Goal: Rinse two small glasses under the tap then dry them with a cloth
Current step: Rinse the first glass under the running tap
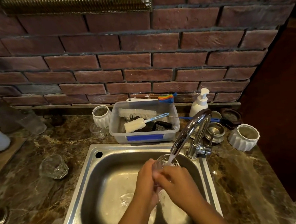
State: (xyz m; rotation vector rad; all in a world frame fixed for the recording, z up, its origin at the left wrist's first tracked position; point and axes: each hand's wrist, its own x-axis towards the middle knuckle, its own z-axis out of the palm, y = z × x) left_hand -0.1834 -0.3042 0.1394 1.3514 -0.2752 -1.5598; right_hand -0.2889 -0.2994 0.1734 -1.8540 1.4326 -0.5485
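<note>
**Small glass held under the running tap**

A small glass point(162, 161) is held over the sink point(83, 174) by both hands, its open mouth tilted up just below the spout of the tap point(188, 130). A stream of water point(171, 158) is seen falling from the spout into the glass.

The left hand point(145, 178) is wrapped round the glass's left side, its fingers curled and pressed together. The right hand point(178, 181) is closed over the lower part of the glass from the right, fingers curled and kept close to one another; the fingertips are hidden behind the glass and the other hand.

A second glass point(53, 167) is stood upright on the marble counter point(44, 197), well to the left of the sink. Behind the sink a clear plastic tub point(121, 136) is placed, with a white brush point(136, 112) laid inside, and a soap dispenser point(198, 104) is set beside it on the right.
</note>
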